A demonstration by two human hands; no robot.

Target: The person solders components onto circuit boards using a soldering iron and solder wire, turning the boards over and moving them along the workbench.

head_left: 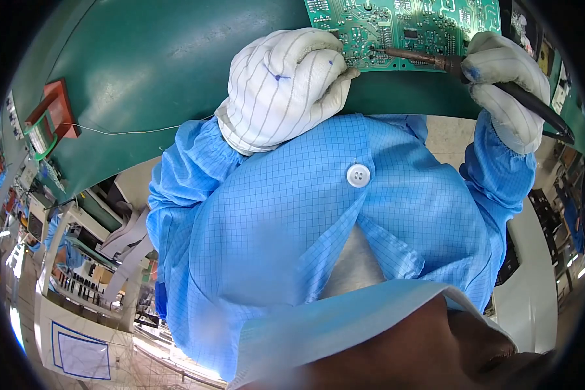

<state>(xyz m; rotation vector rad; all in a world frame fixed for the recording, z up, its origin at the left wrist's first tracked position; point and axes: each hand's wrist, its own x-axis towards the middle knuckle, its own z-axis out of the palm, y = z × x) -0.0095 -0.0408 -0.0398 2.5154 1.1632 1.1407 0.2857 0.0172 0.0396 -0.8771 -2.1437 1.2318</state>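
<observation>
A green circuit board [429, 32] lies at the top, its face crowded with solder joints and small parts. My right hand [510, 84], in a white striped glove, grips a soldering iron [445, 63] by its dark handle; the brown tip points left onto the board near its front edge. At the board's left corner my left hand [283, 84], gloved alike, is closed with fingertips pinched by the edge. A thin solder wire [133, 132] runs from a spool [41, 138] to the wrist of my left glove. The wire's end is hidden.
The spool sits on a red holder [62, 110] on the green mat [136, 58] at left. A black cable trails from the iron's handle at right. Dark items stand beyond the board's right side. Shelving and a workbench [78, 292] show at lower left.
</observation>
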